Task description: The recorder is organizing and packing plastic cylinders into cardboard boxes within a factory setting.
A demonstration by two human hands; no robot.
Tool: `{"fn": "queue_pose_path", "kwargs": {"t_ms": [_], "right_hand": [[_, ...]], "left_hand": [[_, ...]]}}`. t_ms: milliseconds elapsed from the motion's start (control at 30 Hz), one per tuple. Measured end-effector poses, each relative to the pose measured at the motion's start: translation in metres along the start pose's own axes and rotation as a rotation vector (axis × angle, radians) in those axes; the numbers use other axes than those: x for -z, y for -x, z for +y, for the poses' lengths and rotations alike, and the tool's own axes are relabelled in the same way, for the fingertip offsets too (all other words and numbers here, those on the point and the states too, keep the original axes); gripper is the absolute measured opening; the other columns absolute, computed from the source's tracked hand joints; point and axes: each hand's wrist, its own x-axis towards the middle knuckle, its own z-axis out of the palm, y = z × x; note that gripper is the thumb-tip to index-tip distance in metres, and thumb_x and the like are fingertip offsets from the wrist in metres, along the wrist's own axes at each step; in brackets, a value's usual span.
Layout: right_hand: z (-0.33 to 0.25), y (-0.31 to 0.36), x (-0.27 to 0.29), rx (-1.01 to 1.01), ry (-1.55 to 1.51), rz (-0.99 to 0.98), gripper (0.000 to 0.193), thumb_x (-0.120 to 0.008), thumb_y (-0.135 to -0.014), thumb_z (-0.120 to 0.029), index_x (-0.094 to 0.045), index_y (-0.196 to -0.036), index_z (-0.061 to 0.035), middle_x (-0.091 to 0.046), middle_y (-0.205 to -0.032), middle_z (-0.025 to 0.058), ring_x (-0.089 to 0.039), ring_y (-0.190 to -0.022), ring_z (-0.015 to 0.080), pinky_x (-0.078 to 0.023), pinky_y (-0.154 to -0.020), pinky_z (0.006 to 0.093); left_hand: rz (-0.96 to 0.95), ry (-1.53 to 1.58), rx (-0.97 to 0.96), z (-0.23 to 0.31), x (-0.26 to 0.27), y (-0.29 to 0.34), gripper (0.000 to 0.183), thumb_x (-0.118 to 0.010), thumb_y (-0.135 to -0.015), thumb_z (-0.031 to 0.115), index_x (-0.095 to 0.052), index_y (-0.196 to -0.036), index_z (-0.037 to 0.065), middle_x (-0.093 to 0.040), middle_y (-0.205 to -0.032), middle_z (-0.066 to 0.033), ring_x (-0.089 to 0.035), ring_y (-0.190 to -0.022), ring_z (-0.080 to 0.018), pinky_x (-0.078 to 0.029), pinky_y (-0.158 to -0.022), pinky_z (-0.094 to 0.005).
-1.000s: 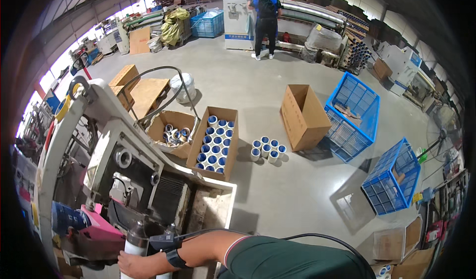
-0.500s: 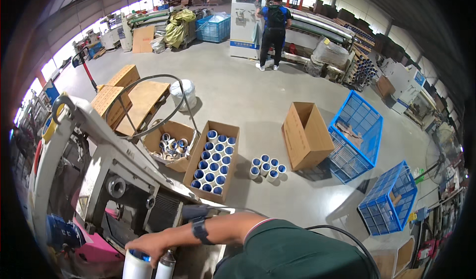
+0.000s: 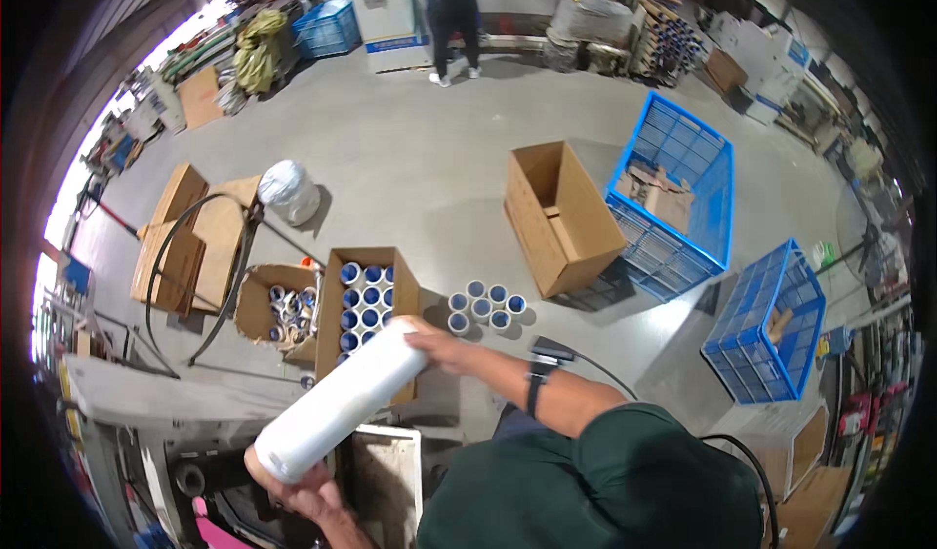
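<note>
A long white roll [image 3: 342, 398] lies slanted across the space in front of me, off the machine, its near end low at the left. My left hand [image 3: 307, 490] grips that lower end, fingers curled round the rim. At the upper right end, my right hand [image 3: 429, 344] closes over the edge, with a dark band on the wrist. The roll partly hides an open carton [image 3: 408, 290], where short white rolls with blue cores stand upright in rows.
Several similar short rolls [image 3: 481, 307] stand on the floor beside an open, tall carton [image 3: 561, 227]. Blue crates [image 3: 673, 188] are at the right. A carton of scraps [image 3: 278, 305] and a hoop-like frame [image 3: 190, 256] are at the left. Someone [image 3: 451, 22] stands at a far machine.
My right hand has moved from the lower left to the upper right, and the white roll is now raised and tilted. My left hand has come into view. The view has shifted downward.
</note>
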Motion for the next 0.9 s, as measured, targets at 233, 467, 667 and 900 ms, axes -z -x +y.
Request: {"fn": "queue_pose_path", "kwargs": {"t_ms": [233,467,667,900], "right_hand": [[-0.016,0.147,0.165,0.298,-0.598,0.395,0.058,-0.047,-0.089,-0.057,-0.045,-0.132,-0.0186,-0.053,-0.126,0.0052,-0.051,-0.114,0.0238,-0.045,-0.091,0.0452],[-0.114,0.152,0.290,0.629,-0.698,0.939,0.057,-0.049,-0.092,-0.053,-0.042,-0.134,-0.0143,-0.055,-0.122,0.0084,-0.054,-0.108,0.0298,-0.049,-0.086,0.0492],[-0.035,0.144,0.365,0.146,-0.233,1.153,0.064,-0.066,-0.085,-0.029,-0.038,-0.139,-0.0096,-0.055,-0.126,0.0113,-0.052,-0.115,0.0343,-0.045,-0.092,0.0495],[0.212,0.203,0.287,-0.748,0.886,0.639,0.046,-0.065,-0.075,-0.029,-0.064,-0.111,-0.0018,-0.062,-0.110,0.0235,-0.060,-0.099,0.0380,-0.048,-0.085,0.0416]], "left_hand": [[-0.535,-0.128,0.442,-0.170,-0.237,-0.059,0.054,-0.054,-0.090,0.042,-0.044,-0.134,0.012,-0.051,-0.133,-0.0070,-0.047,-0.124,-0.0271,-0.041,-0.101,-0.0507],[-0.814,-0.129,0.528,-0.272,-0.420,-0.066,0.058,-0.058,-0.089,0.041,-0.045,-0.132,0.005,-0.052,-0.130,-0.0105,-0.051,-0.118,-0.0282,-0.046,-0.096,-0.0461],[-0.656,-0.348,0.692,-0.285,-0.268,-0.040,0.058,-0.052,-0.092,0.045,-0.040,-0.135,0.007,-0.052,-0.128,-0.0116,-0.051,-0.119,-0.0295,-0.042,-0.099,-0.0473],[0.044,-0.504,0.888,-0.185,0.024,0.023,0.055,-0.054,-0.090,0.044,-0.043,-0.131,0.010,-0.053,-0.116,-0.0088,-0.056,-0.108,-0.0319,-0.046,-0.091,-0.0513]]}}
